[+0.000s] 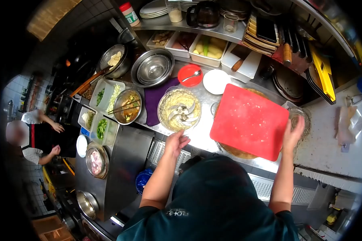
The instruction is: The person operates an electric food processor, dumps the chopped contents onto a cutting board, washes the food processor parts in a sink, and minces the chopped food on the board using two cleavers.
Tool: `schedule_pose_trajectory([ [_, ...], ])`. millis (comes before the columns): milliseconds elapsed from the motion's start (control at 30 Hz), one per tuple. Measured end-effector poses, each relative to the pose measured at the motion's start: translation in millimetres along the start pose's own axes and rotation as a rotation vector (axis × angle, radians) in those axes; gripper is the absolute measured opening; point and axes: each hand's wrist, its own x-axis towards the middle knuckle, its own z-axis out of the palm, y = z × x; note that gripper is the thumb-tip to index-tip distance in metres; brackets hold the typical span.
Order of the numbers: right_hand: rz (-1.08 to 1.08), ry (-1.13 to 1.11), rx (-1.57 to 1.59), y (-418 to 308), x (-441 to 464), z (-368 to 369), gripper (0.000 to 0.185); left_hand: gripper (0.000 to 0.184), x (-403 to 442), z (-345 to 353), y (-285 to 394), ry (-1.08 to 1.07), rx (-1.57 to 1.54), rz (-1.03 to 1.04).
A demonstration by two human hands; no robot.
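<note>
Keep the red board [249, 122], right of the mixture bowl [160, 114], level—the right hand [293, 134] is at its right edge, grip impossible to tell—and the loose-fingered, empty left hand [177, 143] clear of the bowl's rim.

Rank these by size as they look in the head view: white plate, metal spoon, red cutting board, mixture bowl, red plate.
1. Red cutting board
2. Mixture bowl
3. White plate and red plate: too alike to rank surely
4. Metal spoon
</note>
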Motion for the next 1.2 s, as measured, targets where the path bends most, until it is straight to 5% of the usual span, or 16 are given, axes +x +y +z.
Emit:
schedule_pose_trajectory([
  [100,-0.114,-0.161,0.037,-67.1,-18.3,15.7,0.051,0.03,8.9,7.3,-14.2,-0.034,-0.167,0.049],
  [267,-0.377,-0.484,0.332,-175.4,-49.5,34.1,0.035,0.004,-8.7,11.2,11.3,-0.097,-0.194,0.181],
  [400,-0.549,-0.578,0.489,-254.0,-54.2,45.1,0.038,0.022,-36.7,0.3,38.2,-0.202,-0.034,0.307],
  [567,-0.574,-0.677,0.476,-315.2,-35.8,75.3,0.048,0.023,-55.9,12.8,72.6,-0.316,0.127,0.351],
  [700,-0.516,-0.675,0.459,-310.2,-31.2,115.9,0.027,0.024,-50.9,33.9,88.5,-0.447,0.191,0.467],
  [933,-0.241,-0.339,0.536,-287.4,-17.1,80.7,0.027,0.025,-24.9,68.1,93.5,-0.514,0.247,0.516],
  [1067,0.521,-0.57,1.079,-249.1,-19.8,64.7,0.025,0.026,-24.5,85.4,91.0,-0.524,0.224,0.518],
  [1200,0.652,-0.564,1.23,-209.0,-36.6,75.6,0.021,0.029,-19.2,97.1,74.8,-0.556,0.215,0.504],
])
